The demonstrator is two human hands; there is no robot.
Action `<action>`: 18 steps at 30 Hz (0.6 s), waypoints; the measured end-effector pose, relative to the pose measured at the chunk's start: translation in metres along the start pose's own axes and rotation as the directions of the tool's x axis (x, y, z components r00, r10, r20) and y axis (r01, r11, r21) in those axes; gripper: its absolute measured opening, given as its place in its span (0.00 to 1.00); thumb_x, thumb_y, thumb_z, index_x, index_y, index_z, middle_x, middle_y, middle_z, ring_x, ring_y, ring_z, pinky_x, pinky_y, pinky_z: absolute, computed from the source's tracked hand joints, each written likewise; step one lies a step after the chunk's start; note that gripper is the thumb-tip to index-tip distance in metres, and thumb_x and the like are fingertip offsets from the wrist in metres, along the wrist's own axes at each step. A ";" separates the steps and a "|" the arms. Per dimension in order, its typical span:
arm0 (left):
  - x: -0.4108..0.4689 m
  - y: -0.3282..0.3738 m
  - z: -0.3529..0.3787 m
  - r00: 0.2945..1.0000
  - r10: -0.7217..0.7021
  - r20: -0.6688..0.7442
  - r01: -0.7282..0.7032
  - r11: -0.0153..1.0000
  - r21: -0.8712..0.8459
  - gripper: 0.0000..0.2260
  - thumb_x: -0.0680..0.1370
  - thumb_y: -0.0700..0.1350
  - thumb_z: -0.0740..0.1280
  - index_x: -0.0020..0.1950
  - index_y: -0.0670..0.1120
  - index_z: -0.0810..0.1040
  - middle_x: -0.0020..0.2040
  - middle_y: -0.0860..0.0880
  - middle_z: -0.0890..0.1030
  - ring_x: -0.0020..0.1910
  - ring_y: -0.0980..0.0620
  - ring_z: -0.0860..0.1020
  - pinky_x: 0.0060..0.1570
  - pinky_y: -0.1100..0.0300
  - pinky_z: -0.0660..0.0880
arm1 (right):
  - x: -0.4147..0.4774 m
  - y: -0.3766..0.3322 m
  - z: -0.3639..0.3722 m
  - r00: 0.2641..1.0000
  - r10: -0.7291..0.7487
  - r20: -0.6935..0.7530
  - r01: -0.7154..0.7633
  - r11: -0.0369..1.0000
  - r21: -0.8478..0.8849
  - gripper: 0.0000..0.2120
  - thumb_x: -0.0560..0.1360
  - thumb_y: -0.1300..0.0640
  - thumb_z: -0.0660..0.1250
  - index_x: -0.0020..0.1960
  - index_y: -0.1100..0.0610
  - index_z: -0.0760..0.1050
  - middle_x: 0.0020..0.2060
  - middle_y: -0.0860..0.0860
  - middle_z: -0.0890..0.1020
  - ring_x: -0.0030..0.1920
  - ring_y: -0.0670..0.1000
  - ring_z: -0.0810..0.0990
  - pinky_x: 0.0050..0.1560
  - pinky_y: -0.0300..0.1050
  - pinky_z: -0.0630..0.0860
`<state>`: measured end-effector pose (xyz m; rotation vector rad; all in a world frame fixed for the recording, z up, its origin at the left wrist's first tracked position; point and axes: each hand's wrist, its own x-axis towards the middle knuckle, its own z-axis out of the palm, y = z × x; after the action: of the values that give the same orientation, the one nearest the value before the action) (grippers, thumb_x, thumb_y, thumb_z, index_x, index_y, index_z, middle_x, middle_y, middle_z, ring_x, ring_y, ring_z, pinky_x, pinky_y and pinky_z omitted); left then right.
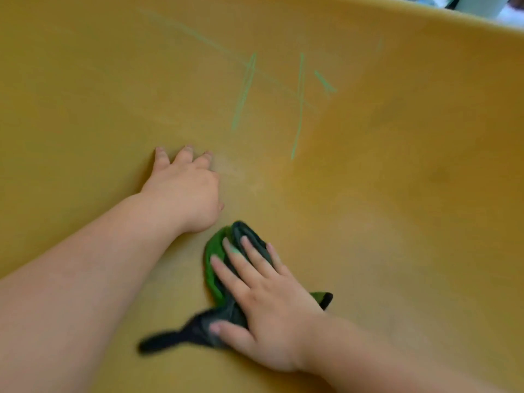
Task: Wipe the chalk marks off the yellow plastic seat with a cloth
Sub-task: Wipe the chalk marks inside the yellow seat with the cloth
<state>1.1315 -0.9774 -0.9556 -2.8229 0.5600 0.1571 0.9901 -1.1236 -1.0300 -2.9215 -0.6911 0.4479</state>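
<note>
The yellow plastic seat (397,180) fills nearly the whole view and curves up at the far side. Green chalk marks (297,106) run as long strokes across its upper middle, with a fainter line slanting toward the upper left. My right hand (263,304) lies flat, fingers spread, pressing a crumpled green and dark cloth (218,265) onto the seat at the lower middle. My left hand (184,191) rests palm down on the bare seat, just left of and beyond the cloth, holding nothing. A pale smear lies by its fingertips.
The seat's far rim (425,7) crosses the top right corner, with blurred pale objects (482,4) behind it. Both my forearms reach in from the lower edge.
</note>
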 end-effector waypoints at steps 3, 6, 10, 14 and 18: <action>-0.004 -0.003 0.001 1.000 0.005 -0.002 -0.005 1.000 -0.017 0.29 0.79 0.60 0.58 0.77 0.48 0.63 0.81 0.48 0.50 0.79 0.42 0.48 0.73 0.33 0.48 | -0.023 0.063 -0.003 0.998 0.043 -0.039 -0.047 0.992 -0.113 0.43 0.72 0.21 0.35 0.82 0.40 0.36 0.82 0.47 0.39 0.82 0.55 0.33 0.78 0.54 0.31; -0.008 -0.008 0.004 0.999 -0.038 -0.026 0.038 0.999 -0.003 0.39 0.72 0.69 0.63 0.76 0.49 0.64 0.81 0.48 0.50 0.79 0.42 0.46 0.73 0.32 0.45 | -0.030 0.170 -0.031 0.869 0.434 -0.237 -0.489 0.828 -0.274 0.52 0.65 0.18 0.24 0.82 0.43 0.35 0.84 0.52 0.43 0.83 0.57 0.37 0.81 0.60 0.37; -0.011 -0.014 0.008 0.981 -0.174 -0.089 0.181 0.980 0.078 0.52 0.61 0.77 0.64 0.78 0.51 0.59 0.81 0.45 0.47 0.79 0.39 0.42 0.71 0.29 0.43 | -0.005 0.217 -0.054 0.572 0.687 -0.449 -0.789 0.610 -0.072 0.53 0.70 0.17 0.36 0.83 0.50 0.33 0.83 0.57 0.39 0.82 0.61 0.34 0.79 0.67 0.37; -0.010 -0.016 0.010 0.973 -0.202 -0.110 0.209 0.977 0.047 0.55 0.59 0.78 0.65 0.79 0.52 0.56 0.81 0.45 0.45 0.78 0.39 0.40 0.71 0.30 0.43 | 0.064 0.168 -0.054 0.487 0.756 -0.437 -0.772 0.607 0.188 0.58 0.69 0.16 0.42 0.82 0.56 0.30 0.82 0.60 0.34 0.80 0.66 0.31 0.78 0.70 0.34; -0.008 -0.019 0.006 0.970 -0.205 -0.134 0.209 0.978 0.022 0.53 0.58 0.77 0.66 0.77 0.52 0.61 0.81 0.47 0.50 0.79 0.41 0.45 0.72 0.32 0.46 | 0.110 0.088 -0.040 0.830 0.396 -0.393 -0.449 0.892 -0.049 0.47 0.76 0.24 0.37 0.83 0.53 0.32 0.82 0.56 0.34 0.80 0.62 0.30 0.78 0.67 0.33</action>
<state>1.1316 -0.9561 -0.9553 -2.8473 0.2871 -0.0781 1.1337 -1.1536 -1.0351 -3.1500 -0.0127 -0.1448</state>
